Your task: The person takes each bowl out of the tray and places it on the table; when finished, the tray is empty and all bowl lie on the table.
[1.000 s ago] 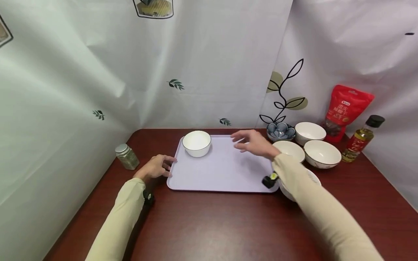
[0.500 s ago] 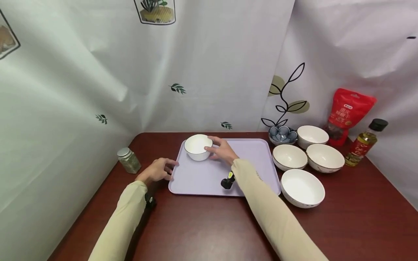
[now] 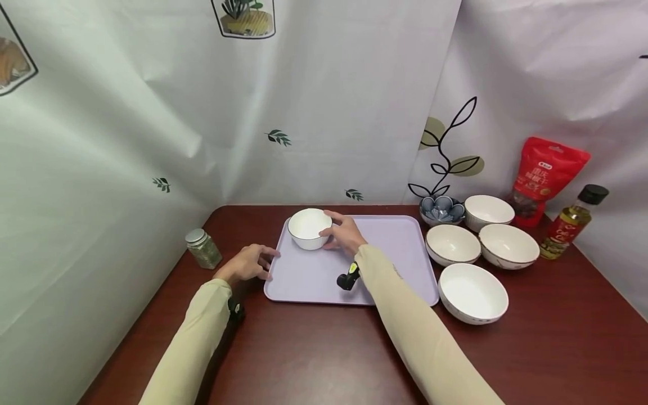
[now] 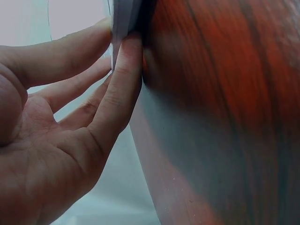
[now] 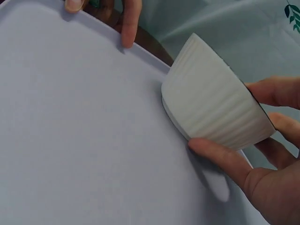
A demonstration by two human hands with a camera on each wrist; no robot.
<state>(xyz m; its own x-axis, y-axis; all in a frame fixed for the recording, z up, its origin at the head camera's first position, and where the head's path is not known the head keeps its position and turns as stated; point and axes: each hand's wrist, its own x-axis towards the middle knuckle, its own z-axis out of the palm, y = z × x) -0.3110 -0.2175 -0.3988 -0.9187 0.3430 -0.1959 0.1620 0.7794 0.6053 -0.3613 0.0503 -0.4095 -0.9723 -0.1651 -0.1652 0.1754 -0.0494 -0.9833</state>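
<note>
A white ribbed bowl [image 3: 310,243] with a dark rim line sits at the back left of the lavender tray [image 3: 314,281]. My right hand [image 3: 345,233] grips the bowl from its right side. In the right wrist view the thumb lies low on the bowl's wall [image 5: 211,93] and the other fingers are at the rim. My left hand [image 3: 248,262] is at the tray's left edge. The left wrist view shows the left hand [image 4: 70,122] pinching that edge [image 4: 124,21], thumb on one face and a finger on the other.
Several white bowls [image 3: 473,295] stand right of the tray, with a blue-grey flower-shaped dish [image 3: 442,209] behind them. A red pouch [image 3: 547,174] and an oil bottle [image 3: 566,228] are at the far right. A spice jar [image 3: 204,250] stands left, near the fabric wall [image 3: 314,112].
My right hand has moved left across the tray from above its right half and taken hold of the white bowl. The left hand has stayed at the tray's edge.
</note>
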